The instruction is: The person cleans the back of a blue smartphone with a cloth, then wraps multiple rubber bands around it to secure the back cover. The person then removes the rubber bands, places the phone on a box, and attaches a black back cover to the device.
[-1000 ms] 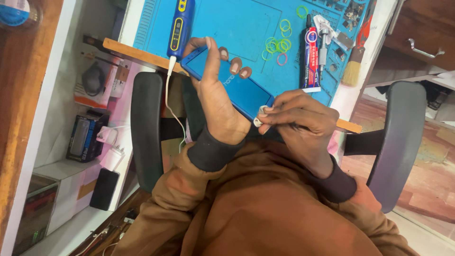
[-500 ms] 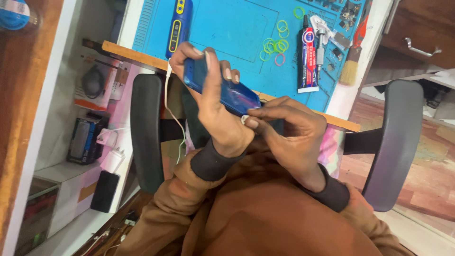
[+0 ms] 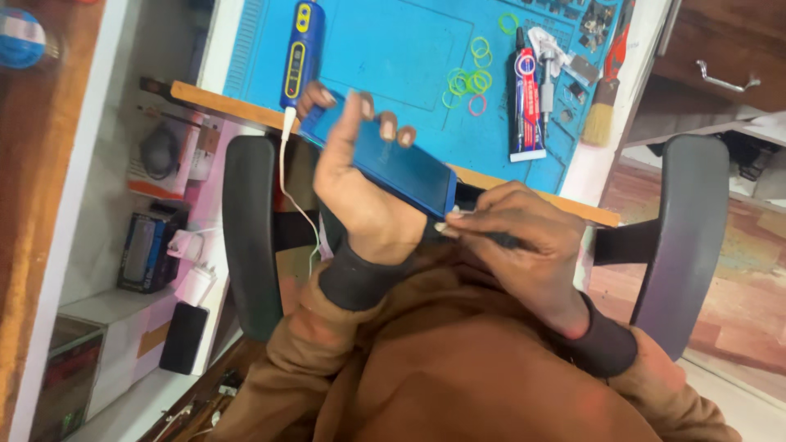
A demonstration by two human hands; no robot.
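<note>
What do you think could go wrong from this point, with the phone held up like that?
The left hand grips the blue phone in the air off the blue mat, so it might slip and drop. The right hand pinches a thin tool at the phone's lower edge; it could slip and scratch the casing or jab a finger.

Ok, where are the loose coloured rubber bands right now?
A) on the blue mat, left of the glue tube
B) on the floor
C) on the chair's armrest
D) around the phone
A: the rubber bands lie scattered on the blue mat, just left of the glue tube.
</note>
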